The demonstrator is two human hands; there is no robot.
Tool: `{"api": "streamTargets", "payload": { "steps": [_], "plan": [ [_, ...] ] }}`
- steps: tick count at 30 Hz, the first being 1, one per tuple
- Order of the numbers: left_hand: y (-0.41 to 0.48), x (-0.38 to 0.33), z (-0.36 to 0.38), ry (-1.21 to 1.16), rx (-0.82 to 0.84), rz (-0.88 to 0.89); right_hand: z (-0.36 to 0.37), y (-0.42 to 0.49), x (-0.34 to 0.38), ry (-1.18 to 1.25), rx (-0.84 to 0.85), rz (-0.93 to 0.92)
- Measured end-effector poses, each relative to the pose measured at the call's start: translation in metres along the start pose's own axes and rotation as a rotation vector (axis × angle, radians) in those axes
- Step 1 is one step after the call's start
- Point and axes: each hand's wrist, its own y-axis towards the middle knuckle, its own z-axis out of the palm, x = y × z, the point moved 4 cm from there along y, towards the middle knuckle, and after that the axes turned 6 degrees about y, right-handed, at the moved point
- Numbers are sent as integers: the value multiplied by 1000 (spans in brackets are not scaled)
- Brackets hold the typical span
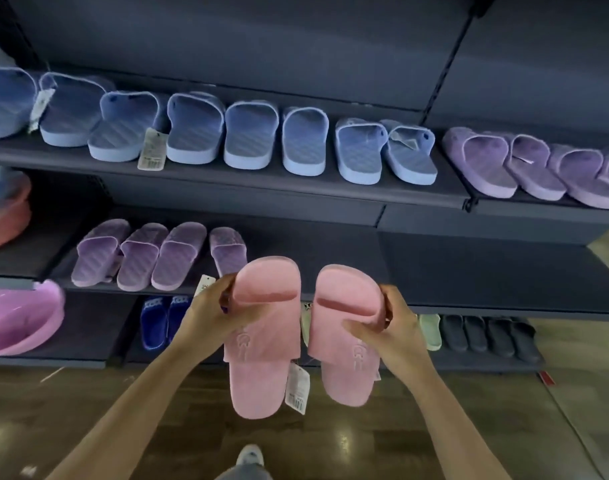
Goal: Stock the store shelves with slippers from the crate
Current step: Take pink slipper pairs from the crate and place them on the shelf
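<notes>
I hold a pair of pink slippers in front of the middle shelf (469, 271), toes pointing away. My left hand (216, 313) grips the left pink slipper (261, 341) at its strap edge, thumb over the strap. My right hand (389, 327) grips the right pink slipper (344, 341) the same way. A white price tag (298, 388) hangs between the two. To the left on the middle shelf stand several purple slippers (140, 254). No crate is in view.
The top shelf (296, 188) carries a row of light blue slippers (251, 133) and purple slippers (525, 164) at the right. The bottom shelf holds dark blue slippers (157, 320) and black slippers (486, 334). Pink basins (19, 320) sit at the left. Wooden floor lies below.
</notes>
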Motion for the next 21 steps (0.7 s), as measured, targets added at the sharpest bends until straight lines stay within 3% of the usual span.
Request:
{"api": "streamTargets", "payload": {
  "steps": [7, 21],
  "plan": [
    [80, 35, 6, 1, 27, -144, 42, 74, -4, 42, 6, 117],
    [196, 114, 61, 317, 104, -188, 125, 213, -81, 104, 32, 200]
  ]
}}
